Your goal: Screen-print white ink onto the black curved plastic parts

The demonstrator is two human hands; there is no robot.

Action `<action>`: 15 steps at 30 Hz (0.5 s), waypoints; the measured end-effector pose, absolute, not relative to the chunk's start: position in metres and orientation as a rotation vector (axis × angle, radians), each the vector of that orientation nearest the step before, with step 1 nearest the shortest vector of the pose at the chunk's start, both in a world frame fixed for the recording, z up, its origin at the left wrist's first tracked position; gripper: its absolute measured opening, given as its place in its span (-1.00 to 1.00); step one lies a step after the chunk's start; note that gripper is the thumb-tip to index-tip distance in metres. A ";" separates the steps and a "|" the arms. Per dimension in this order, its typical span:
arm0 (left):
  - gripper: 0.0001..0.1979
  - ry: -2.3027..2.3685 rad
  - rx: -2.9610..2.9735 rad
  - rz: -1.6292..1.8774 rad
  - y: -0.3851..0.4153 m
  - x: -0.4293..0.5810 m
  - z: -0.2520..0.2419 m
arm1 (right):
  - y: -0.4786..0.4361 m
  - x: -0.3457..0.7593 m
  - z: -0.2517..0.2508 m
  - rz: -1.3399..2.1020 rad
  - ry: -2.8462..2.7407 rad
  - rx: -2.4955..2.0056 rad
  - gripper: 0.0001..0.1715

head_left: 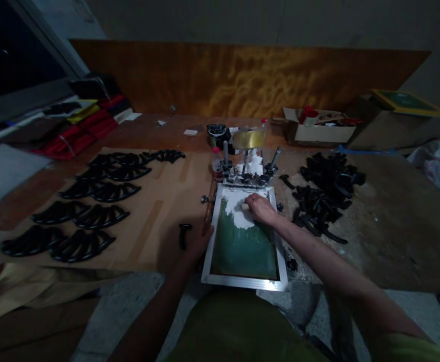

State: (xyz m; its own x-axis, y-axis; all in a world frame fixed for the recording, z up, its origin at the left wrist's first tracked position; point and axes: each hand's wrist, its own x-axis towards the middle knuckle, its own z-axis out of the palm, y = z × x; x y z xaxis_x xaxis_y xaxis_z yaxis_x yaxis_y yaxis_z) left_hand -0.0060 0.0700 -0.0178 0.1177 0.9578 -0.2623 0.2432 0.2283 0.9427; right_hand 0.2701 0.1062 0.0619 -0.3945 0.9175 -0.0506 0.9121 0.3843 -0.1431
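A metal-framed printing screen (242, 282) with green mesh lies in front of me, hinged to a clamp assembly (247, 175) at its far end. White ink (235, 207) is spread over the upper part of the mesh. My right hand (260, 208) is closed on a small squeegee at the edge of that ink. My left hand (201, 240) rests against the left rail of the frame; its fingers are too dark to read. A single black curved part (184, 234) lies just left of my left hand.
Rows of black curved parts (92, 206) lie on a cardboard sheet at left. A loose heap of the same parts (325, 196) sits at right. A jar (248, 138), small containers and a cardboard box (318, 131) stand at the back. Folded red cloth (80, 131) lies far left.
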 end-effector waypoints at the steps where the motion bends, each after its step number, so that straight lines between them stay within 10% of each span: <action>1: -0.47 1.362 1.248 0.806 0.070 -0.006 -0.020 | 0.095 0.273 0.061 0.235 -2.645 -1.610 -0.73; 15: -0.50 1.433 1.315 0.777 0.067 -0.004 0.005 | 0.066 0.281 0.036 0.211 -2.493 -1.313 -0.72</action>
State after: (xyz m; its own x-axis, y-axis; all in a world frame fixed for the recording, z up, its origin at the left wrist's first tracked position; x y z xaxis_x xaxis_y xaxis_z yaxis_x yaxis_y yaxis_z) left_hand -0.0036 0.0667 0.0049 0.0913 0.9657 -0.2433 0.3232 0.2023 0.9244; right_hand 0.2807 0.0659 0.0364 -0.5290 0.8230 0.2067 0.7765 0.5678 -0.2734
